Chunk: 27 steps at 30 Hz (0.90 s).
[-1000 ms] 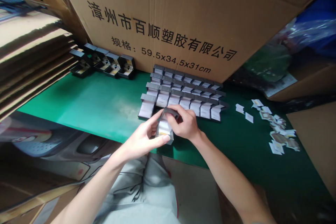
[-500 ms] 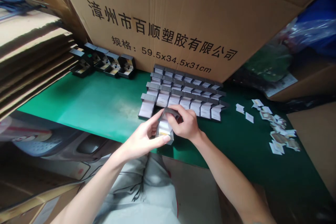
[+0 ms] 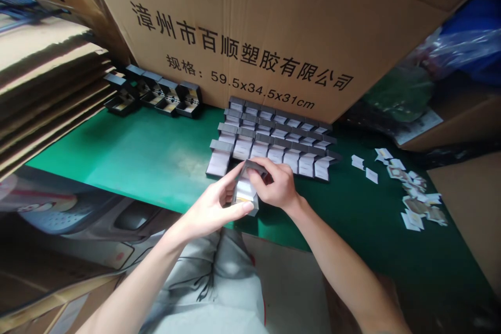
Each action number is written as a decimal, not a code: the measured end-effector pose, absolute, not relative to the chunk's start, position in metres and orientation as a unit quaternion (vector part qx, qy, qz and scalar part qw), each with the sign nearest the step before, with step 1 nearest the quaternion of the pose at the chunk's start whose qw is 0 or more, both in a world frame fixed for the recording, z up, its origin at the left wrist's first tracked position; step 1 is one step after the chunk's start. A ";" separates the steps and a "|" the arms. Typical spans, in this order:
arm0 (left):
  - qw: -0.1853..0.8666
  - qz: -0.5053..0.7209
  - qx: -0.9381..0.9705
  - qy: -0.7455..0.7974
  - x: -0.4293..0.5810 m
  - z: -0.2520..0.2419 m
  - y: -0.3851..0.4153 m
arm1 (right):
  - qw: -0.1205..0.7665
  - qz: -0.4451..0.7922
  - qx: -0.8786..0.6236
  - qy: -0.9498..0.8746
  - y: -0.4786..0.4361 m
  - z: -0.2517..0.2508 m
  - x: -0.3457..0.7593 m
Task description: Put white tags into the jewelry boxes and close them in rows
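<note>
Both hands hold one small dark hinged box (image 3: 250, 207) near the front edge of the green table (image 3: 152, 156). Its lid is raised, and a white insert (image 3: 245, 186) lies inside with a yellowish strip at its near end. My left hand (image 3: 219, 203) grips the box from the left, thumb along the near end. With its fingers bent, my right hand (image 3: 277, 185) holds the raised lid, thumb reaching inside onto the white insert. Just beyond stand rows of similar open boxes (image 3: 282, 152) with white inserts.
Several open black boxes (image 3: 168, 99) stand at the back left beside stacked cardboard (image 3: 47, 83). Folded white cards (image 3: 415, 198) lie scattered on the right. A large printed carton (image 3: 242, 26) walls off the back, and plastic-wrapped items (image 3: 407, 94) sit at the back right.
</note>
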<state>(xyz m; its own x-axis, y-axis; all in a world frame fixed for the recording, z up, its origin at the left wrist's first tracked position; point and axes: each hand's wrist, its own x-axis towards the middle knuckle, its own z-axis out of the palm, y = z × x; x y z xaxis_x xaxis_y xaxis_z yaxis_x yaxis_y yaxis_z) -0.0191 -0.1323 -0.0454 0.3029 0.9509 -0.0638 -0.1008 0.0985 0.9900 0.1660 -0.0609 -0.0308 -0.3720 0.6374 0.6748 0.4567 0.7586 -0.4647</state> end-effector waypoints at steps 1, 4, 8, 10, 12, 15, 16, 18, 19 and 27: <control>0.618 0.424 0.520 0.410 -0.019 -0.046 -0.132 | 0.451 0.099 -0.333 -0.822 -0.061 -0.031 0.166; 0.613 0.420 0.525 0.415 -0.020 -0.047 -0.132 | 0.451 0.094 -0.334 -0.823 -0.061 -0.031 0.166; 0.611 0.420 0.529 0.413 -0.021 -0.048 -0.132 | 0.455 0.085 -0.330 -0.823 -0.061 -0.030 0.166; 0.614 0.421 0.528 0.409 -0.021 -0.048 -0.132 | 0.459 0.083 -0.327 -0.822 -0.061 -0.030 0.166; 0.615 0.421 0.528 0.408 -0.020 -0.048 -0.132 | 0.464 0.083 -0.323 -0.821 -0.061 -0.030 0.166; 0.616 0.420 0.526 0.409 -0.020 -0.048 -0.132 | 0.467 0.084 -0.319 -0.820 -0.061 -0.029 0.165; 0.616 0.420 0.527 0.409 -0.020 -0.048 -0.132 | 0.468 0.083 -0.319 -0.820 -0.061 -0.029 0.165; 0.615 0.420 0.527 0.410 -0.020 -0.047 -0.132 | 0.469 0.079 -0.317 -0.820 -0.061 -0.029 0.165; 0.613 0.419 0.527 0.412 -0.020 -0.046 -0.132 | 0.470 0.076 -0.317 -0.820 -0.061 -0.029 0.165; 0.612 0.412 0.525 0.425 -0.021 -0.047 -0.134 | 0.457 0.070 -0.329 -0.823 -0.060 -0.031 0.166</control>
<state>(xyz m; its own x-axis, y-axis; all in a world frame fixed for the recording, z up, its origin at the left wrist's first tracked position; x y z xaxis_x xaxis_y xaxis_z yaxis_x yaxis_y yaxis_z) -0.0206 -0.1335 -0.0468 0.2997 0.9501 -0.0869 -0.0581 0.1091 0.9923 0.1662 -0.0597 -0.0314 -0.3657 0.6065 0.7060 0.4786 0.7731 -0.4162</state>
